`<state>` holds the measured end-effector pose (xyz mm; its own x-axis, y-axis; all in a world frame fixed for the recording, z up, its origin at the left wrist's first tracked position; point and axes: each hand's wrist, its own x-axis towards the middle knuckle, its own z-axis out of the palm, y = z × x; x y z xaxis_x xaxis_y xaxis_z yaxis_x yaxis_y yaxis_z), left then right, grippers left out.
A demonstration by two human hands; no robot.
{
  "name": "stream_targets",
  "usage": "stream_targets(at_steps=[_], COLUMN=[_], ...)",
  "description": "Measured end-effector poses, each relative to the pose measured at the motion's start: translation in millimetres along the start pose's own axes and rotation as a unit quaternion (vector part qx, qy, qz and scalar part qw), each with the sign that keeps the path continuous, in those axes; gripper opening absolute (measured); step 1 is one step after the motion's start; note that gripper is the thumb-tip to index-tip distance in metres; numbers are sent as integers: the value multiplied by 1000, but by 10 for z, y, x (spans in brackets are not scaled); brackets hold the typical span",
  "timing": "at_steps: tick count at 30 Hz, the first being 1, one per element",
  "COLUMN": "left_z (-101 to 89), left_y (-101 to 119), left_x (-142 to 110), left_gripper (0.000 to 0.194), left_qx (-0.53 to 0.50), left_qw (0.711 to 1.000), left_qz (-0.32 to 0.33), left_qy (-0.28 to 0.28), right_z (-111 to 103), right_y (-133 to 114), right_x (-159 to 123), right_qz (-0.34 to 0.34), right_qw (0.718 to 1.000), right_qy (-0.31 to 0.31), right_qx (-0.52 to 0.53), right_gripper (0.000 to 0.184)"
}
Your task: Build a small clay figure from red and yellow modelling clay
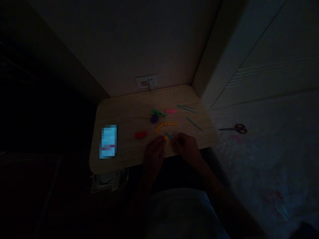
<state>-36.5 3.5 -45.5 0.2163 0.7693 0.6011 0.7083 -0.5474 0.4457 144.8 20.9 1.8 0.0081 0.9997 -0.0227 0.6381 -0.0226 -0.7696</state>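
Wooden tabletop (129, 113), rounded corners; bearing lit phone (108, 141) at left end, red piece (141, 134), purple piece (154, 119) touching green piece (159, 113), curved orange strand (164, 124), pink piece (170, 111), blue-green sticks (194, 124) toward right end.

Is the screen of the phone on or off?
On: the phone glows bright blue, while everything around it is dim.

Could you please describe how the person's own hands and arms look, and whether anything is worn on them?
The left hand and right hand show no gloves. The right forearm shows no sleeve; the left forearm is too shadowed to be sure. A pale garment covers the body. Rings or markings cannot be made out.
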Motion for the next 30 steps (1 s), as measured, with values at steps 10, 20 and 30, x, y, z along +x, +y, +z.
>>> stream_targets(at_steps=[10,20,30], left_z=[21,23,-12], left_y=[-1,-4,-4], left_x=[39,44,40], left_gripper=[23,27,26], left_qx=[-58,-84,-75], left_qw=[998,995,996], left_qz=[-36,-44,-46], left_qy=[4,-4,-24], right_z=[172,139,65], right_y=[-79,-1,33], right_x=[-88,-35,8], right_qz=[-84,-158,-186], right_qw=[981,973,970], right_qy=[19,-32,-89], right_qx=[-174,-166,-131], right_gripper=[16,18,16])
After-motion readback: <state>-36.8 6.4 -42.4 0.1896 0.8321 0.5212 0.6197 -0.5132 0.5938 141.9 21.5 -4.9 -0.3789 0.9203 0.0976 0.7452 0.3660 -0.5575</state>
